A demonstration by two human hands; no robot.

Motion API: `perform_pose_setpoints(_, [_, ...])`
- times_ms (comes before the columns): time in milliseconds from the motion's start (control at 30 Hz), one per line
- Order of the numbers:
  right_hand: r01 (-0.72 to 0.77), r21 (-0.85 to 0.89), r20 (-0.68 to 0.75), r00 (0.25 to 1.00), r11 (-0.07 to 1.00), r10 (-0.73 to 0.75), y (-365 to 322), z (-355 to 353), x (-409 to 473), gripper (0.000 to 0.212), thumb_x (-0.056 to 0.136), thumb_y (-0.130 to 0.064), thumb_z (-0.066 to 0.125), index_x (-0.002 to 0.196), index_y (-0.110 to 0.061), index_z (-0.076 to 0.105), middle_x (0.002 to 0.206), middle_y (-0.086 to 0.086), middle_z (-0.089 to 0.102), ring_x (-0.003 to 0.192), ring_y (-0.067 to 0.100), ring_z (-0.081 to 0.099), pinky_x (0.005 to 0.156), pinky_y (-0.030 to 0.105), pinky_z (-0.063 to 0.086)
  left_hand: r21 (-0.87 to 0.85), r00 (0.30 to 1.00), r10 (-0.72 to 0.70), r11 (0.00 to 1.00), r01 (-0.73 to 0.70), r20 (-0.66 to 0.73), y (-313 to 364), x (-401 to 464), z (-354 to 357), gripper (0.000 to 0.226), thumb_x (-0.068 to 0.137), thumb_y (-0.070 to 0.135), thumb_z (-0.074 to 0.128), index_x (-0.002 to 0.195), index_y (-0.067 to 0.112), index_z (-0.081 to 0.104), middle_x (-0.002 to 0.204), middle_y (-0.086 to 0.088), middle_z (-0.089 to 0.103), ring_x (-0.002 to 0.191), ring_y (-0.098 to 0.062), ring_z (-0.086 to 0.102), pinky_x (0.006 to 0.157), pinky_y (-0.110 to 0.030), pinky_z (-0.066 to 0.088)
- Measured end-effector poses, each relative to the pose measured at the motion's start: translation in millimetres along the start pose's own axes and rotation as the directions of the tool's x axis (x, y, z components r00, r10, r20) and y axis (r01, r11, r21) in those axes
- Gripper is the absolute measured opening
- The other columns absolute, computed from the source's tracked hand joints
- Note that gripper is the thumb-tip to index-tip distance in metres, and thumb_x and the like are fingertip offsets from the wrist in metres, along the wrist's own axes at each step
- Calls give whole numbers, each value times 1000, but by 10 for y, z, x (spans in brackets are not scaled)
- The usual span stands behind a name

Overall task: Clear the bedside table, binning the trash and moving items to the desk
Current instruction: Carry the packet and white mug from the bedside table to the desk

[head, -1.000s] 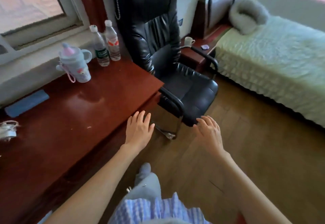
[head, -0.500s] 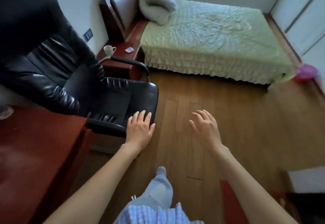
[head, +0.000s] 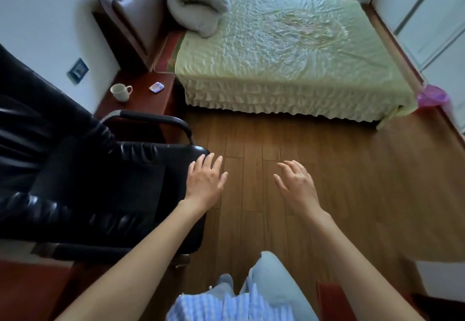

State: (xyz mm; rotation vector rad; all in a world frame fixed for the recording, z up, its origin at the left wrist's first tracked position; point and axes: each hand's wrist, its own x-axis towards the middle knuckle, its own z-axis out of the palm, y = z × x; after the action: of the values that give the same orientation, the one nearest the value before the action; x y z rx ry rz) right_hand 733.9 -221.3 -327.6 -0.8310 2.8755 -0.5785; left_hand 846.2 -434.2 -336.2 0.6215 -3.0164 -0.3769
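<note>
A black chair (head: 88, 182) fills the left, and beyond it the bedside table (head: 141, 104) carries a mug (head: 120, 92) and, just right of it, a small packet (head: 156, 87). Nearer, the left hand (head: 205, 182) hovers by the seat edge, fingers spread and empty; the right hand (head: 297, 187) hangs relaxed and empty over the floor. A pink bin (head: 432, 97) sits far right, past the bed (head: 289, 56). The approach probably goes best around the chair arm, with each hand taking one item.

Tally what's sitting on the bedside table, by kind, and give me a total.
White mug: 1
Small blue-and-white packet: 1
Total: 2
Both hands, left and right, hold nothing.
</note>
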Motion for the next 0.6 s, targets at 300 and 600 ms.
perform_pose_setpoints(300, [88, -18, 73, 994, 996, -87, 290, 113, 1810, 43, 96, -35, 48, 133, -12, 51, 139, 6, 49, 138, 22, 32, 113, 39, 26, 2, 994, -106, 994, 106, -4, -122, 1564, 200, 51, 95, 38, 44, 141, 14, 40, 146, -12, 41, 138, -30, 32, 113, -47, 27])
perform_pose_setpoints(600, [236, 18, 166, 957, 972, -236, 318, -44, 3759, 44, 96, -33, 48, 134, -10, 49, 142, 10, 46, 139, 26, 29, 115, 41, 24, -6, 954, -298, 954, 298, -27, -138, 2987, 161, 49, 93, 35, 51, 135, 10, 48, 140, -15, 48, 132, -33, 40, 107, -49, 33])
